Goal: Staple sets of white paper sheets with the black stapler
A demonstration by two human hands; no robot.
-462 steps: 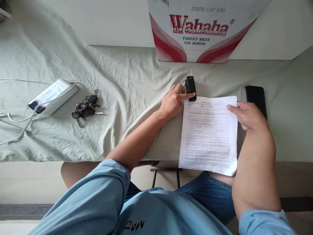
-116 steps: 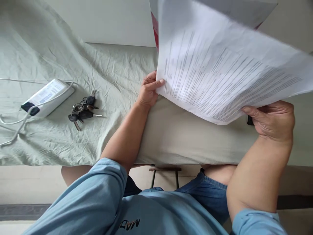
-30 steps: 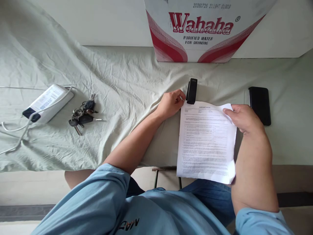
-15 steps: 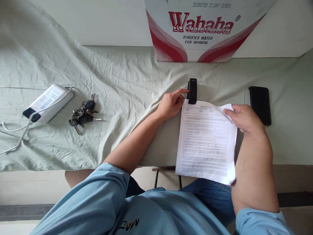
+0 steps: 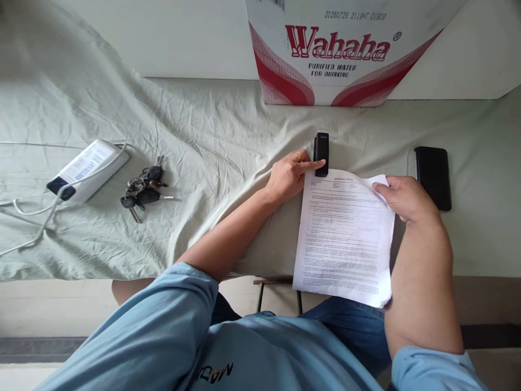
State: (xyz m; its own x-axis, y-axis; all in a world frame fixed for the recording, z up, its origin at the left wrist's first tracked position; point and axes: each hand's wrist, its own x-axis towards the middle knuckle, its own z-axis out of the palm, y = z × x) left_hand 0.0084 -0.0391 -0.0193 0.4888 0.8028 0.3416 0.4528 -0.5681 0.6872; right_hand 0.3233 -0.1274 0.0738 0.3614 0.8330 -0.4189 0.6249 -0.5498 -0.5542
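Your right forearm is covering the right edge of the printed sheets [image 5: 344, 233], whose near end is hanging past the table edge [image 5: 122, 271]. Your right hand [image 5: 405, 198] is pinching their top right corner. Your left hand [image 5: 290, 176] is grasping nothing, its forefinger touching the black stapler [image 5: 321, 153] sitting over the top left corner.

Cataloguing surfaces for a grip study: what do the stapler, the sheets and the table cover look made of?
Stapler: probably matte black plastic, no shine.
Sheets: thin white printed paper, top corner curling.
Cover: pale green woven cloth, heavily creased.
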